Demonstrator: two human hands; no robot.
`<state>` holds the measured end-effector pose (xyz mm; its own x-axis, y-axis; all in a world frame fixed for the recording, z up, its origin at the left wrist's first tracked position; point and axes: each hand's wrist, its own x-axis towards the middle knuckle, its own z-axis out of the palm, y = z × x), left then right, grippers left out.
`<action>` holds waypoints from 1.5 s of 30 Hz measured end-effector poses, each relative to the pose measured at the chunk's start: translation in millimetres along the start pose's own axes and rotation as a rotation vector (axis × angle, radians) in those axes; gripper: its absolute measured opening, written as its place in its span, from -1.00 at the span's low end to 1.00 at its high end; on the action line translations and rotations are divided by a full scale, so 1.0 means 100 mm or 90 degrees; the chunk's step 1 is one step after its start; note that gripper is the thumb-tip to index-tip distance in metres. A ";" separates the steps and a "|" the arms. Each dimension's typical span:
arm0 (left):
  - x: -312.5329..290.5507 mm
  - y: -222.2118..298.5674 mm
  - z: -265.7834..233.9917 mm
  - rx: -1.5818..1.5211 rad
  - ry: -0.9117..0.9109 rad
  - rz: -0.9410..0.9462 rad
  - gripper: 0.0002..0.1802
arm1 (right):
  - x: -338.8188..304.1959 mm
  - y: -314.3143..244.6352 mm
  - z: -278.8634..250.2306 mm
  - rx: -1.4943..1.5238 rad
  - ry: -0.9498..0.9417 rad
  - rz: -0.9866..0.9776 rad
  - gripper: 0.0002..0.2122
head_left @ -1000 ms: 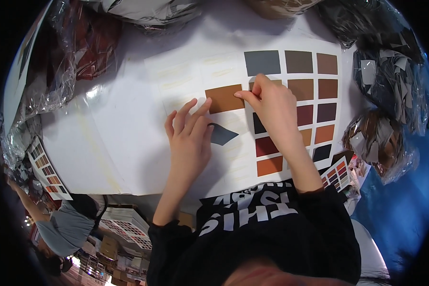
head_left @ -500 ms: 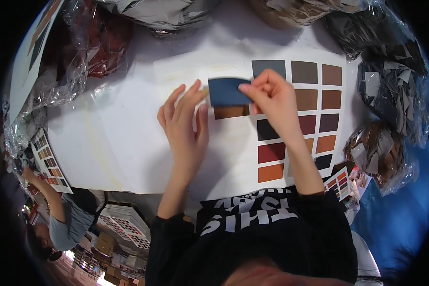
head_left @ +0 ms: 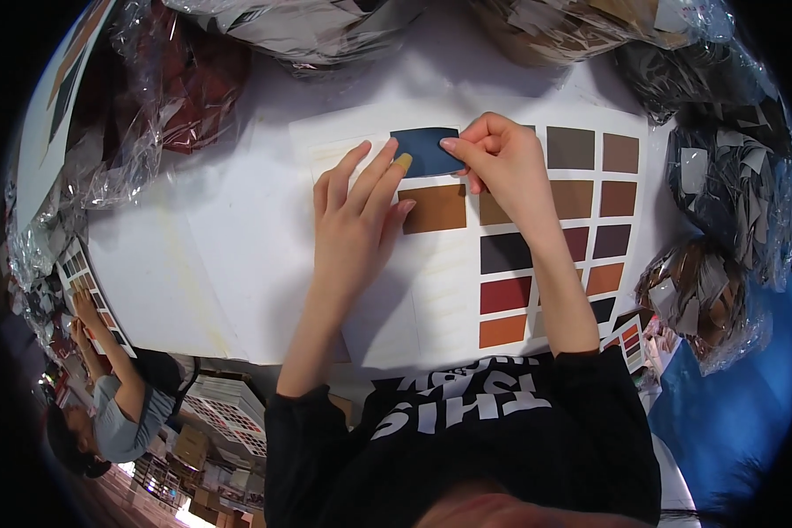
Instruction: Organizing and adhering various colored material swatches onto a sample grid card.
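The right hand (head_left: 502, 167) pinches a dark blue swatch (head_left: 424, 151) by its right edge, thumb and fingers closed on it, holding it over the far part of a white sample card (head_left: 387, 308) that lies on the white bench (head_left: 211, 255). The left hand (head_left: 354, 220) lies flat on the card with its fingers open and spread; the fingertips (head_left: 402, 163) touch the blue swatch's near left edge, and one tip carries a yellowish cap. Just near of the blue piece a brown swatch (head_left: 433, 209) lies on the card, partly between the two hands. To the right, the card bears columns of rectangular swatches (head_left: 590, 202) in grey, brown, dark purple, red and orange; the right forearm crosses over some of them. Clear plastic bags of scraps (head_left: 722, 176) ring the bench at the far and right sides, with reddish material in a bag (head_left: 185, 79) at the far left. At the near left, another person (head_left: 114, 414) in a grey top is at work beside a small swatch card (head_left: 84, 273).
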<state>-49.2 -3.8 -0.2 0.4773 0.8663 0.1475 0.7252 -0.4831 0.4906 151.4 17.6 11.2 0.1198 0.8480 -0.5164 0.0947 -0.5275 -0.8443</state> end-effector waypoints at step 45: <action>-0.44 0.78 -0.03 -0.131 -0.175 0.183 -0.45 | -1.64 1.46 -2.12 -0.082 0.171 -0.091 -0.56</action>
<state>-15.7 -79.3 33.8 0.7791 0.6215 0.0825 0.4433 -0.6391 0.6285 355.0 -209.2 2.8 0.3512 0.8789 -0.3229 0.2510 -0.4206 -0.8718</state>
